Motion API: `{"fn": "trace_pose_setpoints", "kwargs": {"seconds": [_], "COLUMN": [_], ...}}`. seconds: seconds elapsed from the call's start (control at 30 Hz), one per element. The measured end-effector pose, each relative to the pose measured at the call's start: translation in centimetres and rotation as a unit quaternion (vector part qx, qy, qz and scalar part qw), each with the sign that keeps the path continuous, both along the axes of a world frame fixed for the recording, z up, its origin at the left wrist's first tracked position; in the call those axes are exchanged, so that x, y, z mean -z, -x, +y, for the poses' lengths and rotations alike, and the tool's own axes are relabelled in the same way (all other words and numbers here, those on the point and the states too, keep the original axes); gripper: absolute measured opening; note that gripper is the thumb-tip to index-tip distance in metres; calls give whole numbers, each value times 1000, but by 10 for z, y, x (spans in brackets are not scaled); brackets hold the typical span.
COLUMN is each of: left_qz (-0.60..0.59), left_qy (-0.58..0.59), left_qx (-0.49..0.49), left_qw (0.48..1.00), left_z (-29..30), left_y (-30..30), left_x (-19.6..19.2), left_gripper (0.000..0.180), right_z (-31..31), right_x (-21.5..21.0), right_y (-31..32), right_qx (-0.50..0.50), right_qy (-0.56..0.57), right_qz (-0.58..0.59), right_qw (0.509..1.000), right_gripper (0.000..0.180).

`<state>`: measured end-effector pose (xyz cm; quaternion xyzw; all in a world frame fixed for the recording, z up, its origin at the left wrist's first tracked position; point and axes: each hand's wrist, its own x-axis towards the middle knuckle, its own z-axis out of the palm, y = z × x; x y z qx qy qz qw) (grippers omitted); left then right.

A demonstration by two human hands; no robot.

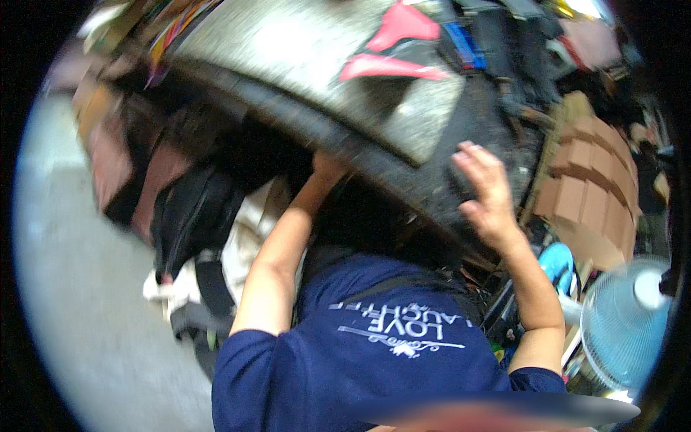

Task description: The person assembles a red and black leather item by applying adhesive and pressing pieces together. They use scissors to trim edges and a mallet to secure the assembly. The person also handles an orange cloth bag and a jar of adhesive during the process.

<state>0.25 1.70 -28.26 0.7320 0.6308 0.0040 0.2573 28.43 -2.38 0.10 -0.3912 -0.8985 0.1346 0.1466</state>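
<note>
My left hand [329,167] reaches in under the near edge of a dark workbench [284,101]; its fingers are hidden there, and whatever they touch does not show. Over the bench's right part my right hand [486,193] is raised with fingers stretched out and nothing in it. Beside it lies a pale, worn board [288,54] with a shiny surface. Two pink flat pieces with dark parts rest on that board: a wide one [407,27] and a long narrow one [392,68]. Motion blurs their detail.
Black bags or cloth [191,209] and white fabric [255,234] hang or lie at the left, beside the grey floor [93,288]. At the right are stacked brown cardboard pieces [586,191] and a blue fan [622,331]. Dark items [515,43] crowd the bench's far right.
</note>
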Motion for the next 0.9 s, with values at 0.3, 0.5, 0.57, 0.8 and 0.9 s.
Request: {"fn": "trace_pose_setpoints", "kwargs": {"seconds": [0.3,0.5,0.57,0.8,0.9], "left_qz": [40,38,21,-80,-147], "left_qy": [34,74,83,100,98], "left_qx": [5,-59,-85,-205,-269], "left_qw": [999,995,993,970,947], "left_z": [57,41,34,1,-19], "left_y": [4,21,26,38,43], "left_x": [70,97,99,93,80], "left_gripper": [46,48,48,50,51], "right_z": [3,6,7,10,10], "right_x": [-7,-2,-2,-6,-5], "right_y": [-8,-13,-14,-12,-14], "right_qx": [-6,12,16,24,20], "right_qy": [64,112,120,132,130], "right_qz": [28,116,123,116,117], "right_qw": [998,987,985,984,984], "right_gripper": [86,84,84,86,82]}}
